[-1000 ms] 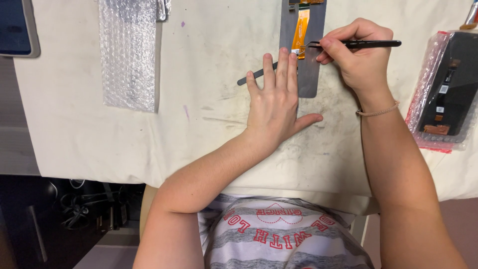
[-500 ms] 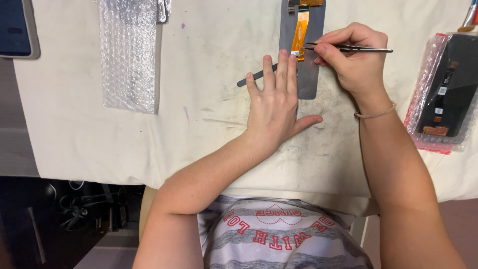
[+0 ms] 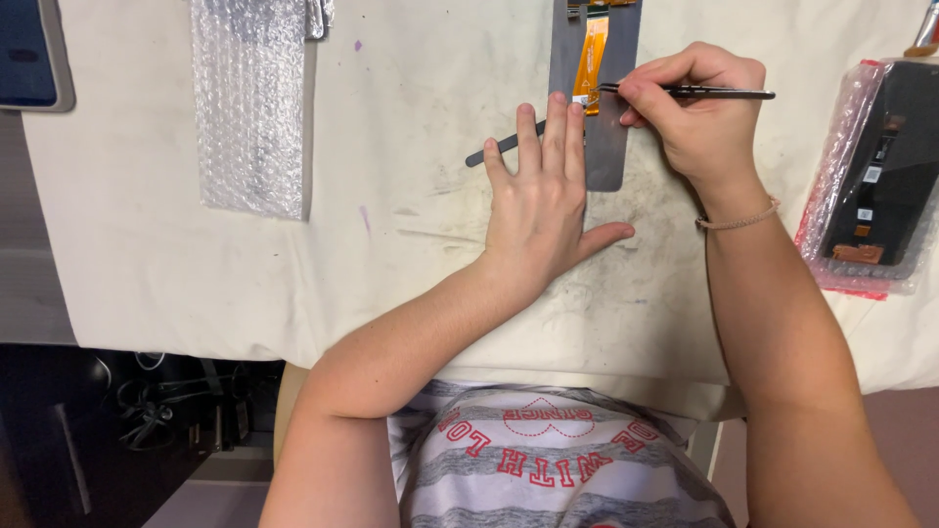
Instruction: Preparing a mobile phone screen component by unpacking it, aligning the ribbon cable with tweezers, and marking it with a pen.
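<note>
A grey screen panel [image 3: 608,147] with an orange flex cable [image 3: 591,51] lies face down at the top middle of the white cloth. My left hand [image 3: 543,210] lies flat on the cloth, fingers spread, fingertips pressing the panel's left edge. A thin dark tool [image 3: 499,147] pokes out from under those fingers. My right hand [image 3: 699,112] is shut on black tweezers [image 3: 709,92], whose tip touches the lower end of the orange cable.
A bubble-wrap sleeve [image 3: 249,108] lies at the upper left. A dark device [image 3: 29,54] sits at the far left edge. Another black screen in pink bubble wrap [image 3: 875,186] rests at the right. The stained white cloth [image 3: 411,254] covers the table.
My right hand has tilted the tweezers slightly and drawn the tip closer along the orange cable. My left hand stays in place.
</note>
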